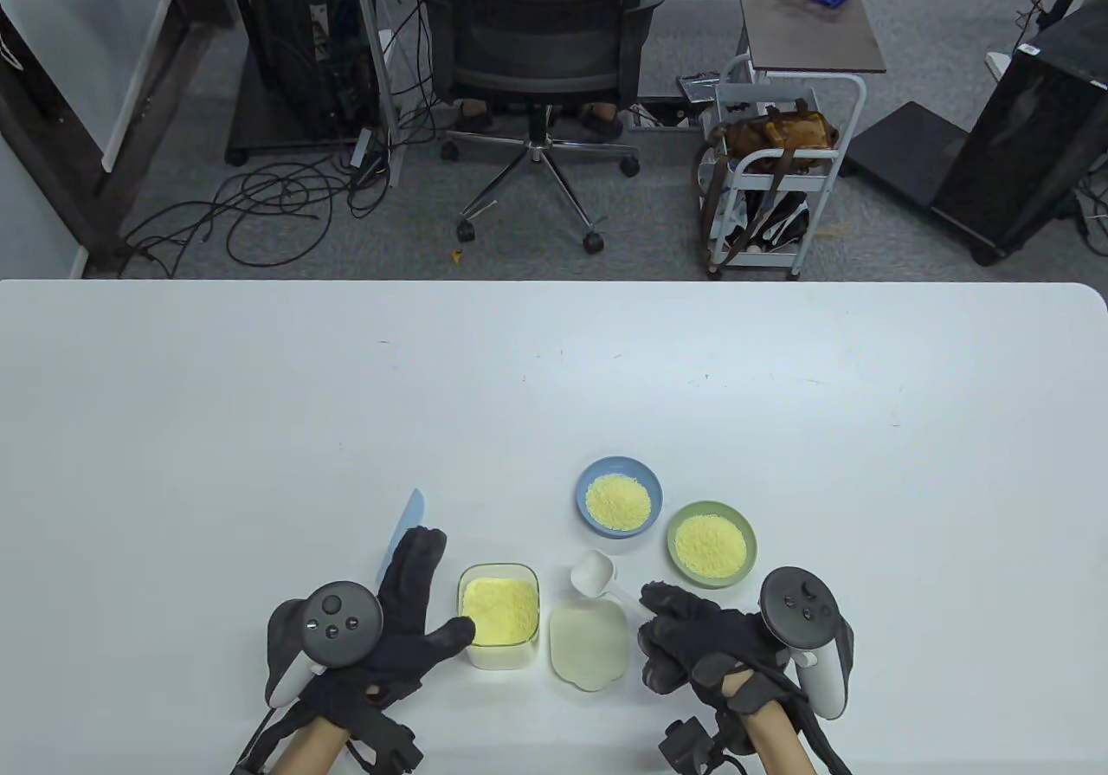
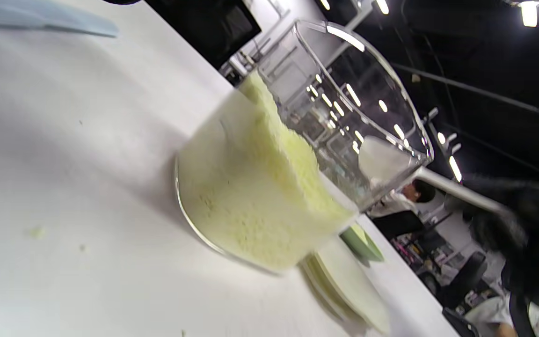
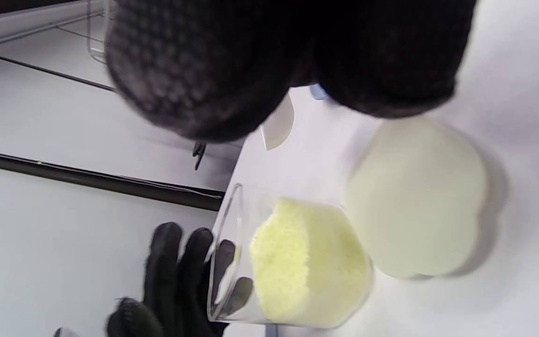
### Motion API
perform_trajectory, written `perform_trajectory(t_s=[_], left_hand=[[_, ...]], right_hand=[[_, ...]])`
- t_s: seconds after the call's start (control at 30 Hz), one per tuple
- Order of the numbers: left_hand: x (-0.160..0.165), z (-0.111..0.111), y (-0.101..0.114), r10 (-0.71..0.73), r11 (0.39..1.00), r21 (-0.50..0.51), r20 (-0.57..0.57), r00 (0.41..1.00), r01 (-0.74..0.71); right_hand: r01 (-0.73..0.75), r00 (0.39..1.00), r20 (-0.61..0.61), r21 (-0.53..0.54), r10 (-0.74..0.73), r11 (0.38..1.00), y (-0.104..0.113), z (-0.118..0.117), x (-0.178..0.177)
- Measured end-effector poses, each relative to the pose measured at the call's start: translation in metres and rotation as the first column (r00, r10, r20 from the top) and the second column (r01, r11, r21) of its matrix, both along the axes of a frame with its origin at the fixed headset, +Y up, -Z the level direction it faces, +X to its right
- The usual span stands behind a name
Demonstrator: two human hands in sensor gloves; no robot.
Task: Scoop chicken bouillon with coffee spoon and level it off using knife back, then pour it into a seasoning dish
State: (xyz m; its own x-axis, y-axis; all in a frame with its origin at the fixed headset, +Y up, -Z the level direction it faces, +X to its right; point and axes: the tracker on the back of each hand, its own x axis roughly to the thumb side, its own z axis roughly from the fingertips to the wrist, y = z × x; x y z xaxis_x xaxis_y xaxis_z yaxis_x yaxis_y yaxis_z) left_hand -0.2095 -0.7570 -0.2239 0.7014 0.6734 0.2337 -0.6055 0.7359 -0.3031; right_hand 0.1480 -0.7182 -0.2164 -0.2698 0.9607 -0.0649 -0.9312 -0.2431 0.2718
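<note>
A clear container (image 1: 499, 615) of yellow chicken bouillon stands near the front edge, seen close in the left wrist view (image 2: 251, 187). My left hand (image 1: 441, 589) lies flat beside it, fingers straight over the handle of the blue-bladed knife (image 1: 405, 526) and thumb touching the container wall. The white coffee spoon (image 1: 593, 573) sits right of the container, its bowl empty. My right hand (image 1: 658, 615) has curled fingers at the spoon's handle; the left wrist view shows the handle (image 2: 456, 189) running into that glove. An empty cream seasoning dish (image 1: 589, 645) lies between the hands.
A blue dish (image 1: 618, 498) and a green dish (image 1: 711, 544), each holding yellow bouillon, stand behind the spoon. The white table (image 1: 260, 429) stretches far back and to both sides. Beyond its far edge are an office chair (image 1: 537, 56) and a cart (image 1: 779, 169).
</note>
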Motion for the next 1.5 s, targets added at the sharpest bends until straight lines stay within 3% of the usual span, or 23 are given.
perform_trajectory(t_s=[0.13, 0.33, 0.5, 0.6, 0.77, 1.0, 1.07, 1.2, 1.37, 1.5], left_hand=[[0.007, -0.002, -0.009, -0.093, 0.996, -0.006, 0.019, 0.995, 0.093], [0.007, -0.004, -0.012, -0.081, 0.996, -0.029, 0.021, 0.996, 0.082], [0.007, -0.004, -0.014, -0.071, 0.996, -0.049, 0.031, 0.997, 0.072], [0.007, -0.004, -0.013, -0.069, 0.996, -0.059, 0.037, 0.997, 0.071], [0.006, -0.005, -0.013, -0.048, 0.995, -0.085, 0.041, 0.998, 0.051], [0.005, -0.006, -0.013, -0.042, 0.994, -0.101, 0.045, 0.998, 0.046], [0.005, -0.007, -0.013, -0.038, 0.994, -0.105, 0.046, 0.998, 0.042], [0.005, -0.007, -0.012, -0.047, 0.993, -0.110, 0.043, 0.998, 0.052], [0.005, -0.007, -0.012, -0.050, 0.993, -0.109, 0.044, 0.998, 0.055], [0.005, -0.007, -0.012, -0.054, 0.993, -0.106, 0.044, 0.998, 0.058]], right_hand=[[-0.010, 0.997, -0.079, 0.070, 0.015, 0.997, 0.020, -0.003, -0.019], [-0.234, 0.955, -0.161, 0.116, 0.251, 0.965, 0.031, -0.013, -0.059], [-0.396, 0.892, -0.154, 0.187, 0.425, 0.899, 0.034, -0.019, -0.089], [-0.488, 0.827, -0.156, 0.277, 0.540, 0.827, 0.033, -0.017, -0.106], [-0.540, 0.764, -0.160, 0.370, 0.624, 0.756, 0.034, -0.014, -0.122], [-0.505, 0.779, -0.283, 0.244, 0.559, 0.828, 0.028, -0.024, -0.127], [-0.484, 0.759, -0.383, 0.209, 0.527, 0.850, 0.023, -0.027, -0.128], [-0.430, 0.816, -0.379, 0.107, 0.436, 0.897, 0.015, -0.032, -0.124], [-0.211, 0.918, -0.359, -0.090, 0.166, 0.973, -0.002, -0.032, -0.117], [-0.094, 0.932, -0.362, -0.191, 0.019, 0.977, -0.015, -0.031, -0.110]])
